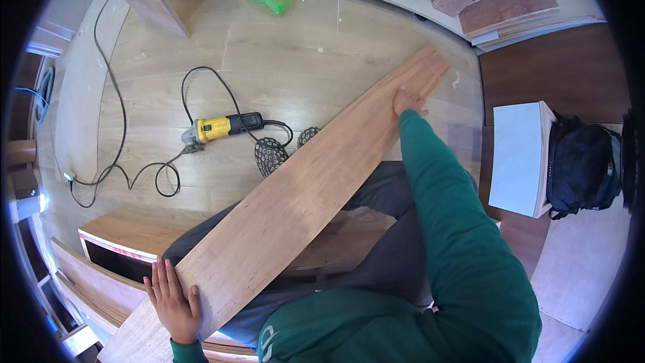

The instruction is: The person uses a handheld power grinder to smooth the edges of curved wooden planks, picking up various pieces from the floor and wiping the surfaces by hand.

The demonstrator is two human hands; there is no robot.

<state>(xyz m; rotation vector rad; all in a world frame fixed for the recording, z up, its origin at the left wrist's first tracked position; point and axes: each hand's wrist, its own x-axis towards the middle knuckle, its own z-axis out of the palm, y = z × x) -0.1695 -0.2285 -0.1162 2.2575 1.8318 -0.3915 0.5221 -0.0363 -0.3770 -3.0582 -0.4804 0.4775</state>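
Fingers (173,286) slightly spread, left hand (180,312) lies on the plank (275,208) (right hand (408,101), arm (457,202) outstretched, grasps its edge).

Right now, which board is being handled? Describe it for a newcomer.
Start from the pale floor, then find the dark-trousered legs. Slanting across them lies a long, light-brown board, the only one touched by both left hand and right hand.

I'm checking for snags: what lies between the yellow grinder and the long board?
Between the yellow grinder and the long board, the head view shows a black cord loop and two dark, ring-patterned items, probably footwear.
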